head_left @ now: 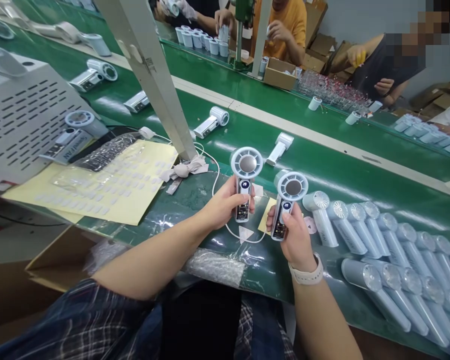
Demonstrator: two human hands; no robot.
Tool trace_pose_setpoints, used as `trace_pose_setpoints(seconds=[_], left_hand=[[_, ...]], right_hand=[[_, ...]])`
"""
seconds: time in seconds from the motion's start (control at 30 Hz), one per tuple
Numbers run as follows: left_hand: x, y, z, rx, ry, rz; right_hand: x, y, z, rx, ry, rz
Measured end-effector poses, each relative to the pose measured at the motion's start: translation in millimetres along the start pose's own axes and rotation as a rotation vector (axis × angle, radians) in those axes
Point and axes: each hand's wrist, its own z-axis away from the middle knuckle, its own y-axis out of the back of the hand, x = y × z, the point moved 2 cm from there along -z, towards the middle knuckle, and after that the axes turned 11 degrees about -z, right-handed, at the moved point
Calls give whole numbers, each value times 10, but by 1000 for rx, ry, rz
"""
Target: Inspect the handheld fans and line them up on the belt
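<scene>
My left hand (228, 202) is wrapped round the handle of a light-blue handheld fan (248, 163), its thumb on the front below a small round display that reads 20. In my right hand (295, 230) is a second handheld fan (292, 187) of the same kind, also showing 20, with the thumb on its front. Both fans stand upright, round heads up and faces toward me, a little apart. Dark circuit parts show on each handle. A white cable (247, 242) loops on the bench beneath my hands, near a yellow paper (266, 217).
Rows of fans (356, 235) lie on the right. More fans (214, 122) rest on the green conveyor (303, 135). A slanted post (150, 70), a sticker sheet (142, 210) and a slotted white machine (26, 110) are on the left. Several co-workers handle parts across the line.
</scene>
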Motion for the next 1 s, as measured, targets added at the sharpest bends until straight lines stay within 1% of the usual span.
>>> trace_pose_setpoints(seconds=[0.1, 0.27, 0.47, 0.67, 0.77, 0.87, 0.93, 1.0], left_hand=[[2, 22, -2, -63, -32, -15], [-62, 31, -24, -63, -6, -73], [-19, -13, -9, -89, -11, -129], [2, -9, -6, -28, -1, -146], [46, -16, 4, -33, -11, -186], [70, -22, 24, -21, 37, -241], [69, -25, 43, -8, 48, -257], [50, -28, 62, -22, 40, -234]], right_hand=[[-7, -11, 10, -35, 15, -6], [-3, -7, -7, -2, 31, -12], [28, 31, -38, 36, 9, -38], [26, 12, -38, 20, 34, -21], [16, 4, -38, 25, 58, -5], [7, 14, -40, 43, 34, -22], [0, 19, -46, 17, 5, -71], [-3, 18, -54, -52, -39, -140]])
